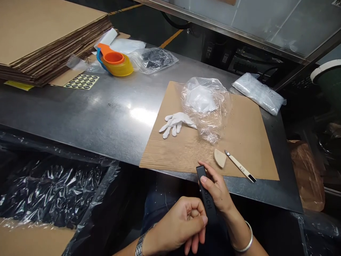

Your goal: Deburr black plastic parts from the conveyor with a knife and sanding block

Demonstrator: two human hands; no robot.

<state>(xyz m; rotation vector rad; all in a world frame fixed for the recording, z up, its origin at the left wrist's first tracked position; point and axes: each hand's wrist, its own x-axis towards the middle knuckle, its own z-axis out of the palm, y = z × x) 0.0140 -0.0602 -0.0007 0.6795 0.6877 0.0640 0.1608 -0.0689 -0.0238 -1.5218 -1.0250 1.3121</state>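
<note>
My right hand (220, 193) grips a long, narrow black part (207, 202) with raised letters that end in "OSCH". The thumb lies on its face and the fingers are behind it. Beside its lower end is my left hand (183, 222), closed with the fingers curled and the thumb pressed in; what it pinches, if anything, is hidden. Just beyond my hands, a beige wedge-shaped pad (220, 158) and a craft knife (240, 166) marked "A26" lie on a cardboard sheet (170, 156).
A white glove (177, 122) and a clear plastic bag (213, 121) with white material rest on the cardboard. Around the metal table (106, 117) are a tape dispenser (114, 60), stickers (82, 81), stacked cardboard (53, 46) and a wrapped packet (258, 93). Black plastic lines a box (53, 192) at left.
</note>
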